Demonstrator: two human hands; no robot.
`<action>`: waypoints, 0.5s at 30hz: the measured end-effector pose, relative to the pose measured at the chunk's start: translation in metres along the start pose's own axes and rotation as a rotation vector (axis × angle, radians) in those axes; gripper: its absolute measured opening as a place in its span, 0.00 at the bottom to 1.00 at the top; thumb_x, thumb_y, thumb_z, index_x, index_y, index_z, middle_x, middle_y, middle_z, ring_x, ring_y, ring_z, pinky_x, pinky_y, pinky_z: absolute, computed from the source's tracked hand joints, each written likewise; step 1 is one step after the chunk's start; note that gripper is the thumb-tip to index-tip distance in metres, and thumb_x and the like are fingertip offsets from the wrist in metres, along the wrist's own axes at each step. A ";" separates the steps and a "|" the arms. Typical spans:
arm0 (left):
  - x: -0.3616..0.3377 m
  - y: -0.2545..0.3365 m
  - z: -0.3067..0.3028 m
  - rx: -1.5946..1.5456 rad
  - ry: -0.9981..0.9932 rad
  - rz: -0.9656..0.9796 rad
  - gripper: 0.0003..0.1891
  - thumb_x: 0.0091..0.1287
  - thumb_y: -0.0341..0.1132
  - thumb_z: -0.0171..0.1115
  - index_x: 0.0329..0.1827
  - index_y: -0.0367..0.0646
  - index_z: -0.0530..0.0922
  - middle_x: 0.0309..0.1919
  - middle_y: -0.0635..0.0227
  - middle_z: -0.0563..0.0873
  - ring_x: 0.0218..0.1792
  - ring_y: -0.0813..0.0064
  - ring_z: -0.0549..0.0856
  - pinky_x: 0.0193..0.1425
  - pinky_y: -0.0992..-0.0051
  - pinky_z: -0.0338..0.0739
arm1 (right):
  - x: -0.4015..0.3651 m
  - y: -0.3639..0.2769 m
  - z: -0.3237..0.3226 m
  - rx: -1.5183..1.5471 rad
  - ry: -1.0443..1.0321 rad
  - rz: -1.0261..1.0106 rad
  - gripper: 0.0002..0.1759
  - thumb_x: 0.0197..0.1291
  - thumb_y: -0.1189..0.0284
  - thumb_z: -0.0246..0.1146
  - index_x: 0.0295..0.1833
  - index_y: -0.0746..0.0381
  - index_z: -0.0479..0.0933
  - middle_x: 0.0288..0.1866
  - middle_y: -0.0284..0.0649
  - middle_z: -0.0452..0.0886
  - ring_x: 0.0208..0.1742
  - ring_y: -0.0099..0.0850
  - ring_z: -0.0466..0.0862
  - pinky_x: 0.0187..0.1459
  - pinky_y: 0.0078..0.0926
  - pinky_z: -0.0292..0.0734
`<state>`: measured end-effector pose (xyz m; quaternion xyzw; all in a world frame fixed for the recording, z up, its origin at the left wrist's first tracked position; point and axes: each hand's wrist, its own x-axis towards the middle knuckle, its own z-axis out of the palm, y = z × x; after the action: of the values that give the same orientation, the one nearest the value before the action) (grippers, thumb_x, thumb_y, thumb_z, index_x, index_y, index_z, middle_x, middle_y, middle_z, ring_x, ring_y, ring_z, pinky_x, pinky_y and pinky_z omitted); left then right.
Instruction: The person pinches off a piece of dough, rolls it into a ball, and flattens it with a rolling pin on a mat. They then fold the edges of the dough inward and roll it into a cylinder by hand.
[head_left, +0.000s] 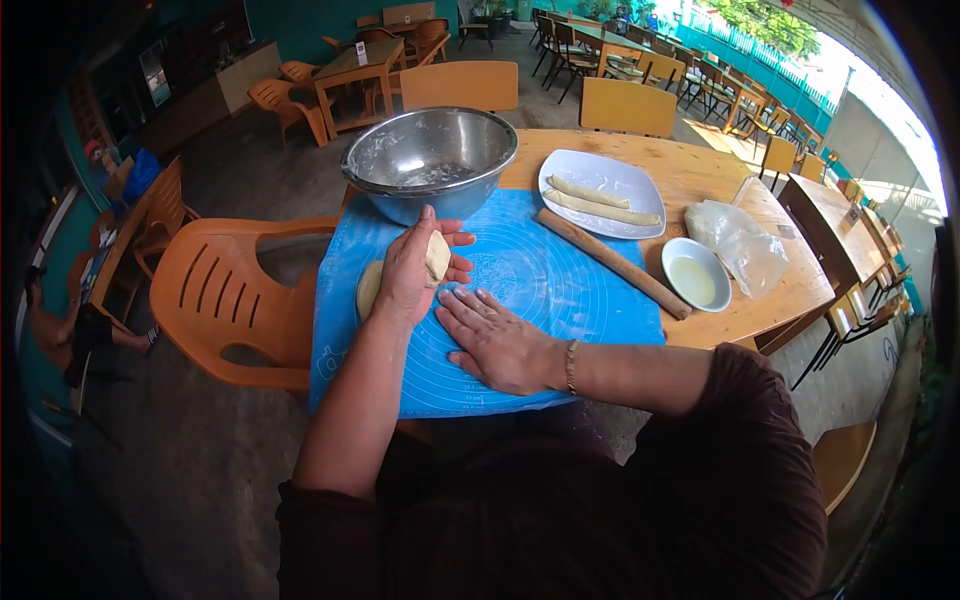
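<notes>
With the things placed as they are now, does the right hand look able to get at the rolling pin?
Probably yes: the right hand rests on the blue mat, seems to hold nothing, and nothing visible stands between it and the rolling pin.

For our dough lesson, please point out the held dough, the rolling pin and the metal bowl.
Held dough (437, 258): head view, middle of its visible side.
Rolling pin (613, 263): head view, middle of its length.
Metal bowl (430, 148): head view, inner far wall.
</notes>
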<state>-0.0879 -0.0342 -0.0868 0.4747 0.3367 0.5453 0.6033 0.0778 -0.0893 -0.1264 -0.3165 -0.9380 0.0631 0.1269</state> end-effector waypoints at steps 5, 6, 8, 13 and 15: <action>-0.003 0.002 0.010 -0.184 -0.119 -0.055 0.35 0.77 0.61 0.43 0.61 0.30 0.73 0.58 0.43 0.80 0.48 0.56 0.86 0.55 0.62 0.81 | -0.044 0.043 -0.023 -0.106 0.036 0.177 0.31 0.75 0.60 0.47 0.74 0.69 0.60 0.79 0.58 0.57 0.80 0.52 0.55 0.78 0.47 0.50; -0.003 0.001 0.013 -0.239 -0.119 -0.078 0.37 0.76 0.62 0.43 0.63 0.28 0.70 0.60 0.42 0.78 0.53 0.53 0.83 0.58 0.60 0.80 | -0.040 0.048 -0.033 -0.108 0.043 0.180 0.31 0.75 0.60 0.47 0.74 0.69 0.60 0.79 0.58 0.57 0.80 0.52 0.55 0.78 0.47 0.50; -0.001 0.000 0.022 -0.290 -0.128 -0.094 0.40 0.75 0.63 0.44 0.65 0.26 0.67 0.62 0.41 0.76 0.58 0.50 0.81 0.62 0.57 0.78 | -0.033 0.052 -0.060 0.480 0.227 0.411 0.28 0.75 0.63 0.49 0.71 0.70 0.65 0.75 0.58 0.64 0.76 0.53 0.63 0.75 0.44 0.59; -0.005 -0.003 0.055 -0.561 -0.262 -0.311 0.42 0.74 0.68 0.37 0.70 0.34 0.64 0.70 0.44 0.68 0.67 0.44 0.73 0.68 0.52 0.73 | 0.014 -0.021 -0.045 -0.056 0.697 0.121 0.24 0.71 0.69 0.55 0.68 0.68 0.70 0.72 0.57 0.66 0.68 0.50 0.74 0.66 0.37 0.70; -0.006 -0.004 0.056 -0.590 -0.454 -0.222 0.37 0.77 0.65 0.35 0.71 0.39 0.64 0.69 0.50 0.69 0.68 0.52 0.73 0.70 0.54 0.71 | 0.020 -0.013 -0.054 0.119 0.756 0.160 0.22 0.70 0.69 0.56 0.66 0.68 0.72 0.70 0.56 0.69 0.66 0.49 0.75 0.64 0.37 0.71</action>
<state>-0.0362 -0.0513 -0.0729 0.3500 0.0726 0.4311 0.8285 0.0704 -0.0852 -0.0682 -0.3818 -0.7920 0.0060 0.4764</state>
